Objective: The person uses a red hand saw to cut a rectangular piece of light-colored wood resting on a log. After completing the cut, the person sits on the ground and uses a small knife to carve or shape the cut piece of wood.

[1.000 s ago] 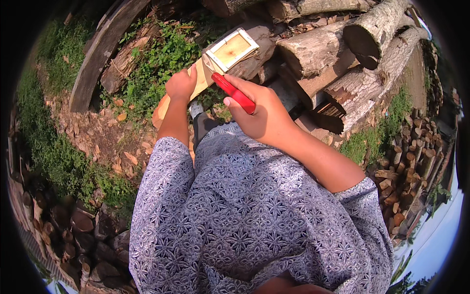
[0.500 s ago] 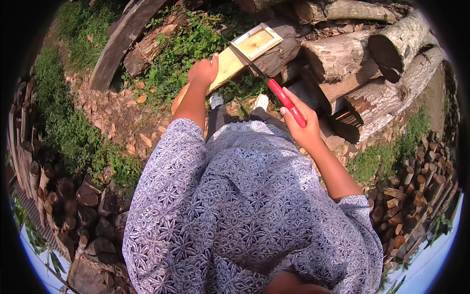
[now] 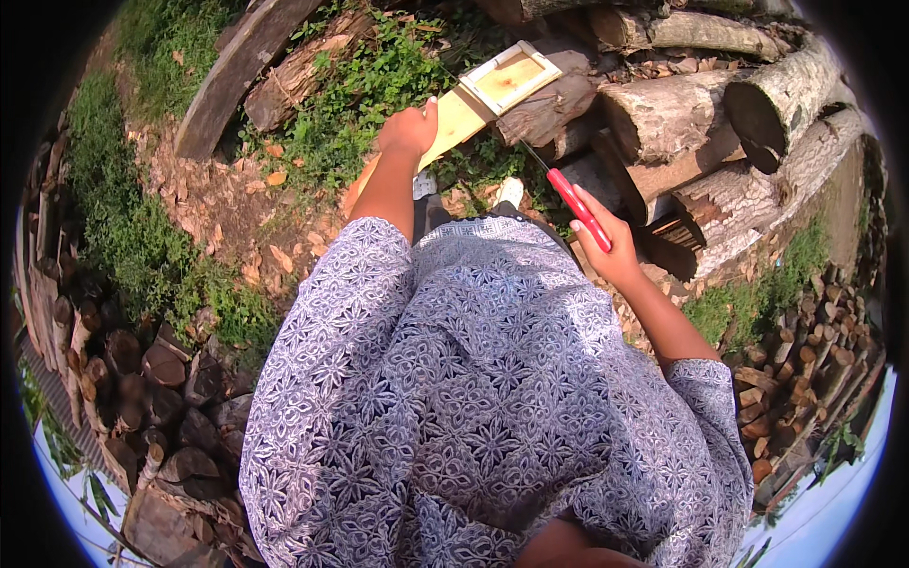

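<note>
R hand (image 3: pixel 609 248) drawn back w/ saw (image 3: pixel 579 210) | L hand (image 3: pixel 407 132) gripping plank (image 3: pixel 459 117)

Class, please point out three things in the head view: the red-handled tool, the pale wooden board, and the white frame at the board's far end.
Red-handled tool (image 3: pixel 579 210): head view, middle of its handle.
Pale wooden board (image 3: pixel 456 121): head view, its bare upper face.
White frame (image 3: pixel 527 91): head view, its lower-right bar.
</note>
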